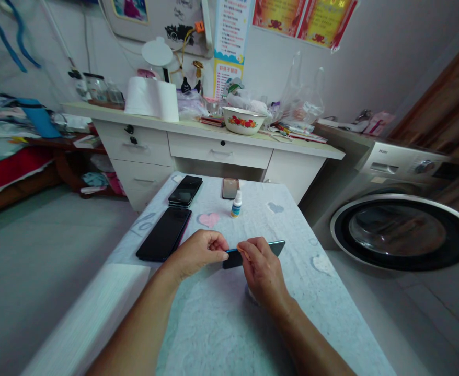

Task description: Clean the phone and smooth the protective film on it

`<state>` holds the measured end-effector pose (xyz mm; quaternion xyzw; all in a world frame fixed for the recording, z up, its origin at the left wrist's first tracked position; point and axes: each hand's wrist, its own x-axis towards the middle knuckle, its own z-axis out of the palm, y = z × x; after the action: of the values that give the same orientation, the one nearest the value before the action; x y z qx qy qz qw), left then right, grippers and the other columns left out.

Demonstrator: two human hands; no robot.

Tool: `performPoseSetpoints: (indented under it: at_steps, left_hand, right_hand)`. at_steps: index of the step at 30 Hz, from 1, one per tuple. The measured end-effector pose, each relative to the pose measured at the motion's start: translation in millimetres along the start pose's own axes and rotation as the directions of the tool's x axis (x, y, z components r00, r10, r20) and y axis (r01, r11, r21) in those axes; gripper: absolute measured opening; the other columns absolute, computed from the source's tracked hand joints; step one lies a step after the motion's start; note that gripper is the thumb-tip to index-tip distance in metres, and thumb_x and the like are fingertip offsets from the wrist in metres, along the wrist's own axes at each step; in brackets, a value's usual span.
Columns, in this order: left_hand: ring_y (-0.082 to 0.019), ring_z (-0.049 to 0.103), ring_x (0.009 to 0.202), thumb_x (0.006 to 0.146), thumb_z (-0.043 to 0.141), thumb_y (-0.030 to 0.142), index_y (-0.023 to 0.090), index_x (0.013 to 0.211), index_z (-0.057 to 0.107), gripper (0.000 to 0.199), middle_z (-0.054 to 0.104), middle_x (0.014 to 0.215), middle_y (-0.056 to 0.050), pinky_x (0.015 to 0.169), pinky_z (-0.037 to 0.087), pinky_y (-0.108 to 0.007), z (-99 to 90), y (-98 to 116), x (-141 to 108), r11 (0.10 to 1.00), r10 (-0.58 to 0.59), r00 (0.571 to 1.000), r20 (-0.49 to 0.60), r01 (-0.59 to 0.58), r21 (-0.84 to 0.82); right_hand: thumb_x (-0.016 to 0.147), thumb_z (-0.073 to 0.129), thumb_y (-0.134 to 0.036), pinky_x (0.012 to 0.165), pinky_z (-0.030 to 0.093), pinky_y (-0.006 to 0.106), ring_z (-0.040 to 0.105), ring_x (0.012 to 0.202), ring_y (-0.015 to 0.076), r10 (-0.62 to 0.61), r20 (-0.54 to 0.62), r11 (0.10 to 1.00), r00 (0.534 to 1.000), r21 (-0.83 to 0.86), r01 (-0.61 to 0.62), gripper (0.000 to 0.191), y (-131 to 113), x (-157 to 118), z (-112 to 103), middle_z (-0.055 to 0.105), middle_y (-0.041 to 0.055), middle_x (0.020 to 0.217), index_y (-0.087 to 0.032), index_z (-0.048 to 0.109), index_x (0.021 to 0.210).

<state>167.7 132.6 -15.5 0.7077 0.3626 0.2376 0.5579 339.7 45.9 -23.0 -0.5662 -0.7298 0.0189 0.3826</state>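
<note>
A dark smartphone (233,259) with a bluish edge is tilted up on its long side over the cloth-covered table (214,324). At its left end, the thumb and fingers of my left hand (198,251) pinch its corner. My right hand (264,271) is in front of the phone, its fingers closed in a pinch at the upper edge. Something small and orange-tan shows at those fingertips, too small to name. My right hand hides the middle of the phone. Beyond my hands stands a small white dropper bottle (236,207) with a blue and yellow label.
A large black tablet (164,233) lies left of my left hand, with stacked phones (186,189) behind it. Another phone (230,189) rests near the far edge. A white desk (217,149) bearing a flowered bowl (243,121) stands beyond; a washing machine (402,209) is at right.
</note>
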Motion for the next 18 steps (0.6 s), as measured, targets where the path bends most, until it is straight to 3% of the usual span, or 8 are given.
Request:
performPoseSetpoints:
  at_steps: [9, 18]
  left_hand:
    - [-0.008, 0.047, 0.058, 0.066, 0.066, 0.024, 0.015, 0.073, 0.061, 0.012, 0.052, 0.06, 0.006, 0.056, 0.035, -0.021, 0.5, -2.5, 0.9, 0.997, -0.027, 0.999, 0.028, 0.029, -0.078]
    - [-0.01, 0.048, 0.059, 0.065, 0.064, 0.023, 0.015, 0.074, 0.061, 0.013, 0.051, 0.061, 0.005, 0.056, 0.036, -0.021, 5.4, -2.5, 2.2, 1.0, -0.01, 1.0, -0.004, 0.01, -0.007]
  right_hand:
    - [0.089, 0.041, -0.013, 0.076, 0.047, 0.023, 0.057, 0.086, 0.0153, -0.068, 0.042, 0.998, 0.997, 0.014, 0.068, 0.028, -8.6, -0.6, 8.5, 0.057, 0.0068, 0.1, -0.022, 0.058, 0.11]
    - [0.081, 0.046, -0.009, 0.066, 0.045, 0.022, 0.052, 0.072, 0.0121, -0.028, 0.016, 0.999, 0.999, -0.033, 0.029, 0.027, 0.0, -1.5, -1.2, 0.049, 0.0054, 0.095, -0.019, 0.061, 0.101]
